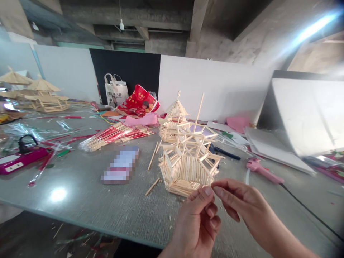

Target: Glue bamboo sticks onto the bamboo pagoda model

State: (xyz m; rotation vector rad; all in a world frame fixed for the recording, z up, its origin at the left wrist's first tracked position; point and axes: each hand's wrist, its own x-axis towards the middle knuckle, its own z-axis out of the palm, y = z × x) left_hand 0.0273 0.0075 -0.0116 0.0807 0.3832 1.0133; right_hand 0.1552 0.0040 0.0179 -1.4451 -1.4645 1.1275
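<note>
In front of the stick model, my left hand (197, 218) is closed, thumb pressed against the curled fingers. Close beside it, my right hand (239, 200) pinches with thumb and forefinger, the fingertips of both hands almost meeting. Whatever is between the fingers is too small or hidden to name. Just beyond them stands a wooden stick pavilion model (188, 168), open-framed, its near rim partly covered by my fingers. A second small pavilion with a pointed roof (177, 109) rises behind it, and one long stick (199, 111) stands up, tilted. Loose sticks (152, 186) lie left of the model.
A pink glue gun (264, 172) with a black cord lies at right, and dark-handled pliers (227, 153) behind the model. Left are a blurred phone (120, 165), bundled chopsticks (118, 136) and a magenta power strip (24, 157). White boards (279, 150) lie at far right.
</note>
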